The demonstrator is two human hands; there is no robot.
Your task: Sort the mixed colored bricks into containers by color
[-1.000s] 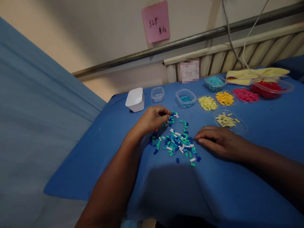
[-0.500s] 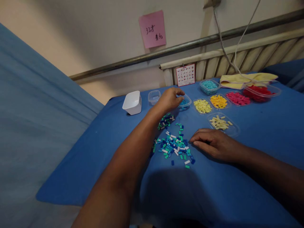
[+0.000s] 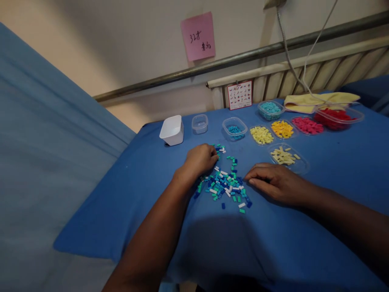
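Small building bricks (image 3: 225,184) in blue, turquoise, green and white lie in a loose pile on the blue cloth. At the pile's upper left, my left hand (image 3: 200,161) is low over the bricks with its fingers curled together; what is between the fingertips is hidden. My right hand (image 3: 275,182) rests on its side at the pile's right edge, fingers closed and tips against the outermost bricks; anything in them is too small to make out. Behind the pile stands a clear tub (image 3: 234,129) with blue bricks inside.
A white bin (image 3: 172,130) and a clear tub (image 3: 199,124) stand back left. To the right are containers of turquoise (image 3: 271,110), yellow (image 3: 261,135), orange (image 3: 282,129), pink (image 3: 307,125), red (image 3: 336,117) and cream bricks (image 3: 285,155). A yellow cloth (image 3: 322,101) lies behind.
My left hand has come back from above the tub of blue bricks, down and left to the pile, and its fingers have closed. My right hand has stayed in place.
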